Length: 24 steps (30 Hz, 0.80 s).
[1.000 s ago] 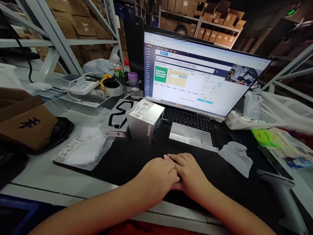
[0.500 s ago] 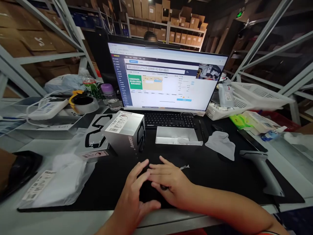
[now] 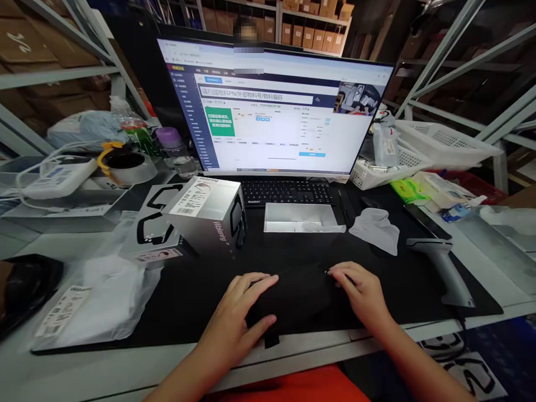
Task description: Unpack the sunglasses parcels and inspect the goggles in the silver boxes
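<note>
A dark, flat, pouch-like thing (image 3: 299,296) lies between my hands on the black mat (image 3: 192,301); its outline blends into the mat. A short black tab (image 3: 272,341) sticks out at its near left edge. My left hand (image 3: 240,312) rests at its left end, fingers and thumb spread. My right hand (image 3: 362,293) is at the upper right edge, thumb and fingertips pinched together. A tiny pale spot shows at those fingertips, too small to name. Behind stands an open white box tray (image 3: 301,228).
Two printed boxes, one silver-grey (image 3: 205,218), stand left, beside a clear plastic bag (image 3: 104,296). A keyboard (image 3: 285,192) and monitor (image 3: 272,123) stand behind. Right are a white cloth-like piece (image 3: 374,229), a barcode scanner (image 3: 439,268) and white baskets (image 3: 444,139).
My hands were close together, right fingers over the left. The right has moved right and now pinches at the dark thing's edge; the left stays spread. The view has tilted down slightly.
</note>
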Each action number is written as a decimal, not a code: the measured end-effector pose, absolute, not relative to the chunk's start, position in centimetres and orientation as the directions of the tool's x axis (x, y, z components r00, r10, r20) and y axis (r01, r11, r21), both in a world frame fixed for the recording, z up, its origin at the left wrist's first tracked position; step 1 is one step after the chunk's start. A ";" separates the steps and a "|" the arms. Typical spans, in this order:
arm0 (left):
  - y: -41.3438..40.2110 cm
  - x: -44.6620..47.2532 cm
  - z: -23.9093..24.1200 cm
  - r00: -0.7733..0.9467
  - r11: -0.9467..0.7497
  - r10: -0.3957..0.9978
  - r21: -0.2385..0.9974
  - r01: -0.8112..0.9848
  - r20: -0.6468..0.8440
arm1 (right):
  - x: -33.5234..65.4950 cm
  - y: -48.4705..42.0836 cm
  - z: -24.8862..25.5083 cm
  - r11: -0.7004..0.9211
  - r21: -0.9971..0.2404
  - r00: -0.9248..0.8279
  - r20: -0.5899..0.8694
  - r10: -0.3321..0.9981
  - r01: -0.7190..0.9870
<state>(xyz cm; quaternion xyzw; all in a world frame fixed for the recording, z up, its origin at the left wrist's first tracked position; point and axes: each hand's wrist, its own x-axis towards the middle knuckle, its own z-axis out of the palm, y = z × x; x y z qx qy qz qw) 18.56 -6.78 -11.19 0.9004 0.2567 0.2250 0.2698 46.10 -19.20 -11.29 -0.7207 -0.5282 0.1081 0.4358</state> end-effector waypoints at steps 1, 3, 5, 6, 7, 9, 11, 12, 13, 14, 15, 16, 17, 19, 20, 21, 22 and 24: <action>-6.7 18.6 -10.9 0.774 -0.721 0.580 0.602 0.343 0.255 | 46.6 -19.2 -11.8 -0.135 -0.833 0.494 0.181 0.851 0.537; -6.4 18.5 -10.2 0.795 -0.732 0.561 0.586 0.347 0.230 | 46.8 -19.0 -12.1 -0.202 -0.918 0.561 0.027 0.827 0.342; -5.8 18.3 -9.1 0.822 -0.754 0.531 0.557 0.349 0.204 | 45.9 -18.8 -11.2 -0.142 -0.934 0.577 0.078 0.813 0.327; -5.5 18.2 -8.5 0.837 -0.764 0.513 0.546 0.344 0.191 | 45.1 -18.8 -10.5 -0.058 -0.920 0.566 0.188 0.803 0.388; -5.2 18.1 -7.9 0.850 -0.770 0.496 0.542 0.338 0.175 | 44.2 -18.9 -9.6 0.056 -0.877 0.520 0.333 0.787 0.477; -4.6 17.9 -7.0 0.889 -0.771 0.438 0.566 0.293 0.137 | 42.5 -18.9 -7.8 0.332 -0.709 0.296 0.605 0.739 0.623; -4.3 17.9 -6.6 0.931 -0.767 0.343 0.609 0.201 0.124 | 41.5 -18.5 -6.3 0.551 -0.525 0.040 0.746 0.664 0.648; -4.2 18.0 -6.5 0.940 -0.769 0.312 0.617 0.165 0.138 | 41.4 -18.2 -5.8 0.596 -0.478 -0.026 0.765 0.643 0.645; -4.2 18.1 -6.5 0.940 -0.781 0.299 0.609 0.142 0.163 | 41.5 -17.7 -5.4 0.596 -0.469 -0.040 0.764 0.644 0.652; -4.3 18.3 -6.5 0.936 -0.798 0.297 0.587 0.134 0.190 | 41.9 -17.1 -5.0 0.558 -0.486 -0.012 0.747 0.665 0.673; -4.4 18.5 -6.5 0.929 -0.819 0.302 0.557 0.138 0.213 | 42.3 -16.4 -4.7 0.501 -0.518 0.029 0.715 0.699 0.694; -4.5 18.7 -6.5 0.926 -0.837 0.304 0.528 0.146 0.225 | 42.9 -15.8 -4.5 0.438 -0.556 0.063 0.665 0.744 0.706; -4.7 18.9 -6.5 0.928 -0.852 0.294 0.503 0.146 0.230 | 43.6 -15.3 -4.3 0.380 -0.593 0.076 0.601 0.796 0.710; -5.0 19.2 -6.4 0.940 -0.872 0.251 0.475 0.115 0.233 | 44.9 -14.9 -3.8 0.313 -0.637 0.024 0.463 0.886 0.705; -5.2 19.3 -6.4 0.941 -0.880 0.236 0.463 0.101 0.242 | 45.7 -14.9 -3.7 0.309 -0.648 -0.033 0.402 0.915 0.696; -5.4 19.4 -6.4 0.938 -0.889 0.229 0.448 0.094 0.258 | 46.5 -15.1 -3.5 0.317 -0.649 -0.080 0.366 0.927 0.691; -5.5 19.4 -6.5 0.932 -0.899 0.233 0.428 0.097 0.278 | 47.4 -15.3 -3.4 0.318 -0.638 -0.089 0.364 0.927 0.701; -5.6 19.3 -6.9 0.904 -0.920 0.263 0.370 0.129 0.337 | 49.5 -15.6 -3.5 0.248 -0.580 0.025 0.421 0.907 0.776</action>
